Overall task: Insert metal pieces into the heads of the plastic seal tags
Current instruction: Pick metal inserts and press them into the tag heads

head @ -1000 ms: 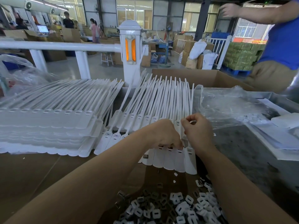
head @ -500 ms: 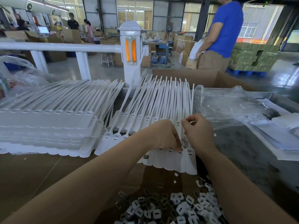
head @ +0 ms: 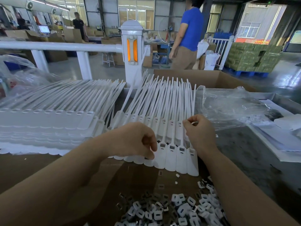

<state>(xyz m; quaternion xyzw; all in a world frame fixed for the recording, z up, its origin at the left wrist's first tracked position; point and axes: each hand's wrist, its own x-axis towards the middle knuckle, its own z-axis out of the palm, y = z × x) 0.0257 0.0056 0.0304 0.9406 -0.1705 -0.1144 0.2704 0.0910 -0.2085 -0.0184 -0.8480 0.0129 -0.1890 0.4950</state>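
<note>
White seal tags (head: 171, 154) span both hands, left hand (head: 136, 141), right hand (head: 199, 132).

Two bare forearms reach into view from the near edge, one on the left and one on the right, with no sleeve showing on either up to the frame's border. The left hand (head: 135, 141) and the right hand (head: 199, 134) wear no gloves. No ring, watch or wristband shows on either wrist or on the fingers (head: 150, 154). The nails that show look short and unpainted.
</note>
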